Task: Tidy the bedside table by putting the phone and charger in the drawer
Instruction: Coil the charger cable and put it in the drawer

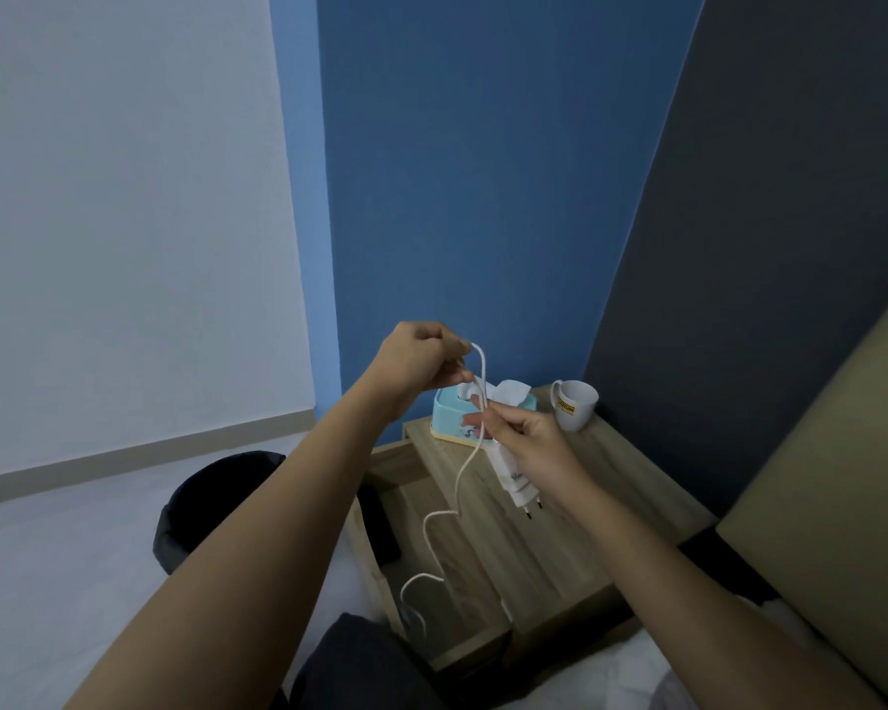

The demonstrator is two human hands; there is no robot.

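My right hand point(526, 443) holds the white charger plug point(513, 484) above the wooden bedside table point(611, 484), its pins pointing down and to the right. My left hand point(416, 361) is raised higher and pinches a loop of the white charger cable point(465, 468). The rest of the cable hangs in curls down into the open drawer point(431, 504) on the table's left side. A dark flat object, possibly the phone point(380, 525), lies inside the drawer against its left wall.
A light-blue tissue box point(449, 415) and a white mug point(575, 404) stand at the back of the table top. A dark round bin point(206, 504) sits on the floor to the left. A beige headboard point(841, 504) rises at the right.
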